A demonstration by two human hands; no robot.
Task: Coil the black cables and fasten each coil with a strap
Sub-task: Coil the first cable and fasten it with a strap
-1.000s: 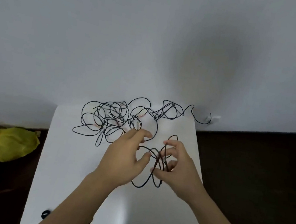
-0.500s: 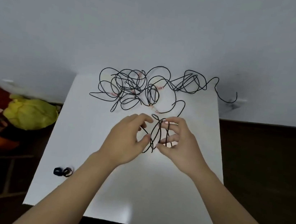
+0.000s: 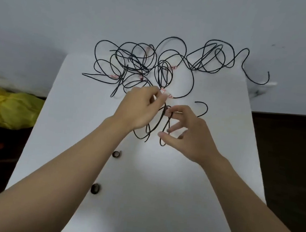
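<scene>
A tangle of thin black cables lies across the far part of the white table, one end trailing off the far right edge. Between my hands hang a few loose black cable loops. My left hand pinches the cable near small red-and-white ties at its fingertips. My right hand pinches the top of the loops with index finger and thumb, other fingers spread. Two small rolled black straps lie on the table beside my left forearm.
A yellow bag and red and orange things sit on the dark floor left of the table. A grey wall stands right behind the table's far edge. Dark floor lies to the right.
The view has tilted down, showing more of the table and the two straps. The loops between my hands have drooped lower, and my left hand has shifted up toward the tangle.
</scene>
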